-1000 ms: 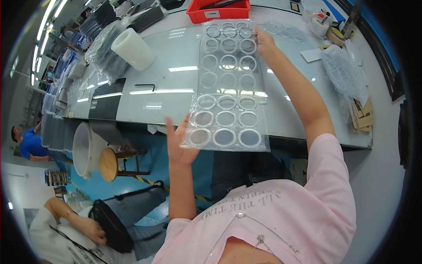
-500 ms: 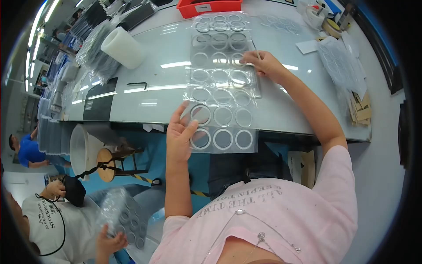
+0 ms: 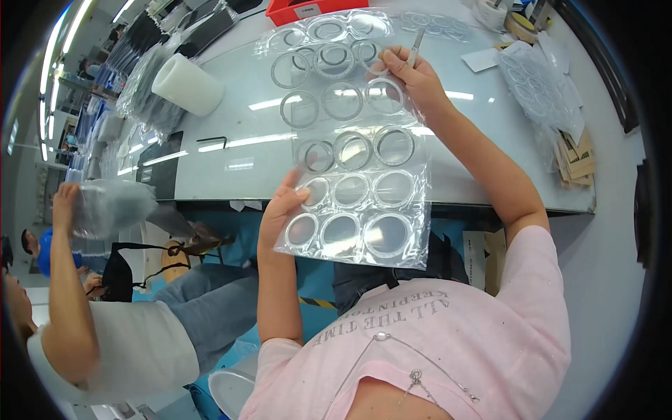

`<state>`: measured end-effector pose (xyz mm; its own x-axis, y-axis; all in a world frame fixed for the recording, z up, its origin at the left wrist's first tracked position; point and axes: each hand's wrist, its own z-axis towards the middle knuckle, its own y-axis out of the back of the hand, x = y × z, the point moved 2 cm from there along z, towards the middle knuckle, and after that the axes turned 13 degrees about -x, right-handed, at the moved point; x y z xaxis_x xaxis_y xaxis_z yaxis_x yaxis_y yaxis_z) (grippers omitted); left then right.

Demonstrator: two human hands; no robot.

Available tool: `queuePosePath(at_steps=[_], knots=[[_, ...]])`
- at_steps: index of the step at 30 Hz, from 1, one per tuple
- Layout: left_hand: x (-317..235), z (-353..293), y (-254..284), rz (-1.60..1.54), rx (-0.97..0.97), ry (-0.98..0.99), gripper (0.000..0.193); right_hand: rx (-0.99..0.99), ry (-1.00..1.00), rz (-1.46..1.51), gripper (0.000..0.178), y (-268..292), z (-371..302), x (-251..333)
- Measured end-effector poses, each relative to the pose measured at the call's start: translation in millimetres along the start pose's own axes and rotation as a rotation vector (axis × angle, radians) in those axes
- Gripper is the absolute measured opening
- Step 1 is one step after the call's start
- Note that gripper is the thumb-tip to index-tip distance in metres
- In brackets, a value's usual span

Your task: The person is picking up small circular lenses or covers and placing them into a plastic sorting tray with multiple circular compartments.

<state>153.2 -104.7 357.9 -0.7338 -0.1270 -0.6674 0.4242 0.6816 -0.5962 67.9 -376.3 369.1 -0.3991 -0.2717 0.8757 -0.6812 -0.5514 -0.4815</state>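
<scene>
Your left hand (image 3: 278, 213) and right hand (image 3: 418, 80), with slim silver tool (image 3: 416, 47), pinch a clear ringed plastic sheet (image 3: 350, 164) over the pale desk's (image 3: 238, 180) front edge

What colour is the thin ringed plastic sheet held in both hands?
The plastic sheet is clear and colourless; head view.

Plastic sheet (image 3: 348, 124): colourless and clear, patterned with pale, whitish rings in rows of three; white glare over parts of it. Slim tool (image 3: 414, 53): silvery white. Tabletop (image 3: 241, 171): pale grey-green, streaked with white reflections. Tray (image 3: 315, 9): solid red. Thick roll (image 3: 187, 85): milky white. Bent rod (image 3: 213, 145): black. Card pieces (image 3: 577, 157): tan. Wearer's shirt (image 3: 476, 322): light pink — grey lettering across the chest. Floor (image 3: 241, 227): bright blue — a yellow-and-black striped band (image 3: 317, 302) on it. Co-worker's top (image 3: 147, 343): white; jeans (image 3: 217, 294): faded blue.
</scene>
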Motion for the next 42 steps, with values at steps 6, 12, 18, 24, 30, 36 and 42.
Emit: queuePosePath(at_steps=[6,12,18,24,30,36,42], knots=[[-3.6,-2.4,-6.5,0.105,-0.059,-0.143,0.076,-0.107,-0.186,0.006,0.023,14.5,5.2,-15.9],[-6.1,23.1,17.9,0.136,0.009,-0.108,0.078,-0.047,-0.108,-0.029,0.017,7.1,-5.8,-5.1],[-13.7,9.2,12.6,0.235,0.041,-0.187,0.075,0.036,-0.173,0.108,0.017,17.4,2.4,-12.2],[-10.3,13.2,15.6,0.31,0.059,-0.194,0.061,0.118,-0.082,0.02,0.021,29.5,19.9,-20.9],[-10.7,6.2,1.4,0.569,0.148,-0.115,0.048,0.255,-0.037,-0.147,0.027,40.1,25.0,-12.5],[-14.8,13.3,5.8,0.369,0.277,-0.173,0.04,0.154,-0.148,0.032,0.026,17.7,5.8,-8.1],[-12.0,16.2,-20.9,0.784,0.285,-0.596,0.051,0.169,-0.124,0.007,0.024,56.3,27.8,-19.2]])
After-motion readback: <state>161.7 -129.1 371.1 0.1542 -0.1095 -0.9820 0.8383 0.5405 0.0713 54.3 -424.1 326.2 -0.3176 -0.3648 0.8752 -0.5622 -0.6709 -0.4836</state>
